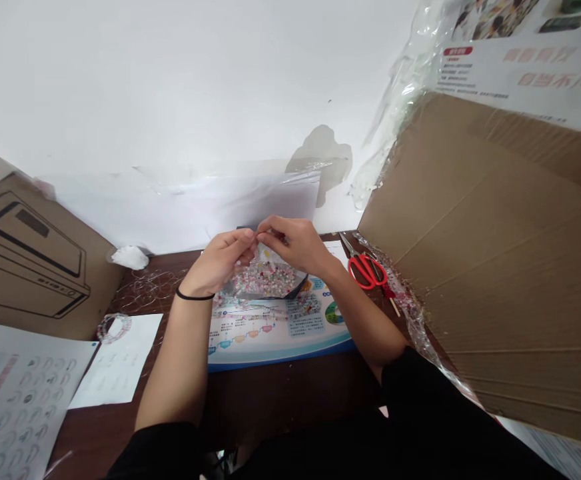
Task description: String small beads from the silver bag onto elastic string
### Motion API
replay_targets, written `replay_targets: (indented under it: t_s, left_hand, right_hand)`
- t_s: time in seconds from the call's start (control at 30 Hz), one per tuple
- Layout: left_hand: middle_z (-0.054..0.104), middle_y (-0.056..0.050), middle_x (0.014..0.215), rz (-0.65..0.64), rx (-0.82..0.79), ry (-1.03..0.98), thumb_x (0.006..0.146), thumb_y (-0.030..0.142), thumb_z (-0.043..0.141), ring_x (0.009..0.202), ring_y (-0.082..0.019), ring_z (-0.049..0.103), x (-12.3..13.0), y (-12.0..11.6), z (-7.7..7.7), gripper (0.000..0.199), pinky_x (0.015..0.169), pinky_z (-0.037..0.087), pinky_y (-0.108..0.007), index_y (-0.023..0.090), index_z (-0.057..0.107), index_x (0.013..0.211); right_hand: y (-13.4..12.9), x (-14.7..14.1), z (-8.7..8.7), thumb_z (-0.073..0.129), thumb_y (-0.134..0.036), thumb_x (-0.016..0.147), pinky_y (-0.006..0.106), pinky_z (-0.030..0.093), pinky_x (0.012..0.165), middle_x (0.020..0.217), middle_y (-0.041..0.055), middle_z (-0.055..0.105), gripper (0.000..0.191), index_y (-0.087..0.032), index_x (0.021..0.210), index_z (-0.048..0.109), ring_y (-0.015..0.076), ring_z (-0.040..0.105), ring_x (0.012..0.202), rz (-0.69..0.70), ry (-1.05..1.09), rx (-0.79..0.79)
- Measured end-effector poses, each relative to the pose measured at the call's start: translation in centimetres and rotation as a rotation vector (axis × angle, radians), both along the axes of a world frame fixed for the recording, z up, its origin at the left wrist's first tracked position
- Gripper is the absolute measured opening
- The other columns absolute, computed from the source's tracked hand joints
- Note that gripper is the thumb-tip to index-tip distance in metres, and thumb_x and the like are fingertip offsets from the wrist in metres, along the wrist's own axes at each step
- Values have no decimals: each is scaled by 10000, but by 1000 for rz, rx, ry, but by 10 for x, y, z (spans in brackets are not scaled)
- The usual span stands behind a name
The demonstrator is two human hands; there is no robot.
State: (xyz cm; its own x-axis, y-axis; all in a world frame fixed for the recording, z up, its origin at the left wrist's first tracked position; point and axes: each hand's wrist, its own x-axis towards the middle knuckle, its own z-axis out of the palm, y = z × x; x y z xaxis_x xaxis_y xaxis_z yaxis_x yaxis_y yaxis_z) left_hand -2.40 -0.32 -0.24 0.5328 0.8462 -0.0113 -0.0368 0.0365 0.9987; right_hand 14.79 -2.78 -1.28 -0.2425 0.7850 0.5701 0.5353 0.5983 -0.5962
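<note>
My left hand point(225, 260) and my right hand point(293, 243) meet fingertip to fingertip above a heap of small pink, white and mixed beads point(265, 280). Both are pinched closed; whatever lies between the fingertips is too small to make out. The beads rest in a dark-edged tray or box point(298, 291), partly covered by my hands. Beneath it a printed sheet point(270, 353) is spread on the dark table. A line of beads point(250, 316) lies across that sheet, and more loose beads point(310, 305) are scattered to its right.
Red-handled scissors point(367, 270) lie at the right beside a plastic bag of beads point(400, 287). Beaded loops point(114, 328) sit on a white paper point(120, 373) at the left, near tangled clear thread point(150, 290). Cardboard boxes stand left point(35, 253) and right point(510, 253).
</note>
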Motion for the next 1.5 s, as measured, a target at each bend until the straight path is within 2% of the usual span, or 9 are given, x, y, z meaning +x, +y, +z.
replay_targets:
  t_s: [0.17, 0.4, 0.53, 0.63, 0.93, 1.07, 1.17, 1.3, 1.5]
  left_hand:
    - [231, 74, 426, 202, 80, -337, 812, 411, 654, 397, -63, 192, -7, -2, 12, 341, 382, 146, -195, 170, 494, 631]
    - [181, 76, 404, 516, 90, -811, 1020, 352, 240, 357, -79, 112, -26, -9, 41, 454, 360, 103, -206, 181, 430, 644]
    - [245, 80, 396, 747, 107, -876, 1015, 364, 248, 345, -89, 198, -38, -6, 44, 415, 360, 133, -214, 193, 416, 675]
    - [261, 84, 393, 810, 37, -867, 999, 334, 309, 341, -78, 206, -41, -1, 42, 370, 358, 144, -200, 189, 410, 674]
    - [222, 88, 400, 422, -318, -530, 959, 290, 404, 330, -58, 146, -5, 15, 11, 314, 327, 122, -177, 164, 498, 688]
    - [255, 90, 436, 322, -255, -318, 845, 269, 583, 353, -41, 190, 14, 11, -6, 174, 335, 159, -148, 146, 555, 725]
    - [296, 70, 468, 262, -176, -177, 800, 296, 623, 379, -37, 218, 21, 7, -12, 238, 352, 167, -147, 148, 516, 646]
    - [294, 58, 476, 146, -182, -40, 790, 390, 642, 385, -36, 212, 23, 3, -13, 379, 358, 145, -160, 163, 426, 575]
    - [276, 63, 492, 110, -158, -11, 753, 536, 663, 403, -39, 223, 19, 4, -12, 444, 367, 168, -154, 155, 479, 618]
  right_hand:
    - [5, 3, -3, 489, -468, 903, 239, 350, 622, 667, -25, 519, 308, -180, 840, 578, 86, 411, 598, 31, 162, -131]
    - [13, 13, -6, 500, -439, 886, 247, 332, 598, 638, -27, 508, 283, -181, 797, 571, 87, 418, 584, 45, 115, -325]
    - [15, 18, -6, 485, -389, 890, 250, 317, 592, 631, -19, 517, 257, -178, 770, 569, 93, 430, 588, 2, 7, -376]
    - [15, 20, -7, 485, -352, 889, 250, 306, 584, 630, -14, 531, 237, -175, 761, 577, 93, 435, 580, 19, -80, -417]
    - [4, 7, 0, 432, -353, 940, 235, 312, 603, 643, -27, 503, 254, -177, 837, 583, 91, 415, 590, -21, -11, -205]
    - [-1, 5, 2, 418, -320, 956, 241, 332, 653, 744, 2, 575, 241, -177, 865, 590, 104, 472, 675, 19, -104, -49]
    - [-3, 4, 2, 390, -320, 971, 250, 342, 679, 838, 26, 623, 260, -184, 891, 597, 116, 503, 734, 8, -158, -3]
    - [-2, 5, 1, 390, -327, 974, 256, 351, 694, 889, 38, 647, 270, -182, 925, 612, 122, 532, 766, -46, -163, 45]
    - [0, 10, 0, 419, -319, 956, 261, 352, 691, 858, 31, 653, 260, -181, 898, 631, 119, 527, 735, -80, -176, 15]
